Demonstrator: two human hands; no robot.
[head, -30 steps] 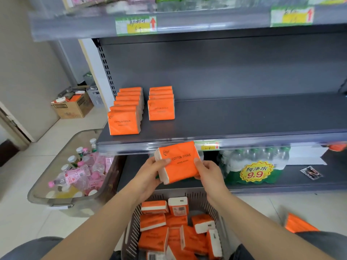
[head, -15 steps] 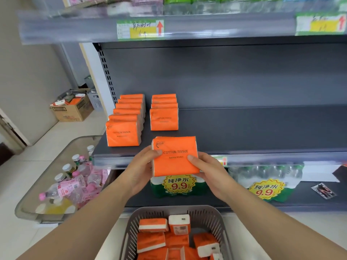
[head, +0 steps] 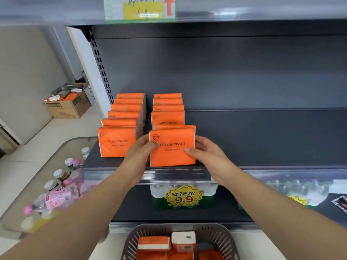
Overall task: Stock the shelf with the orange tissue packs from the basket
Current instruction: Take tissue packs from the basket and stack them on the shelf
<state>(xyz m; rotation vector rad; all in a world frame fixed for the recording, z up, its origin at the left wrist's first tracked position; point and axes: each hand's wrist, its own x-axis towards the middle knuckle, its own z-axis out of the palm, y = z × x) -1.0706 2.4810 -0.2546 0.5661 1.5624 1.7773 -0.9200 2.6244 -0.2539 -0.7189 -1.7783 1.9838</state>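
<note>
Both hands hold 1 orange tissue pack (head: 172, 147) upright at the front edge of the dark shelf (head: 262, 137), its printed "COTTON TISSUE" face turned outward toward the aisle. The left hand (head: 139, 156) grips the pack's left edge, thumb on the front and fingers wrapped behind; the right hand (head: 205, 155) mirrors it on the right edge, thumb pressed to the lower front. Gripping at both sides probably keeps the soft pack square and standing on its narrow bottom edge while it is set down.

The pack sits at the head of the right-hand row (head: 167, 109), just in front of the last pack already standing there (whether it touches that one cannot be told). That row shows 4 packs behind the held one; the left-hand row (head: 125, 117) shows 6, with its front pack about level with the held one. Placing this pack here looks meant to bring the shorter row up to match its neighbour, faces aligned.

Its bottom edge appears to meet the shelf lip, so the release seems close. The grey basket (head: 225, 239) below still holds several more orange packs (head: 153, 243), so much stocking remains, and most of the shelf to the right is bare.
</note>
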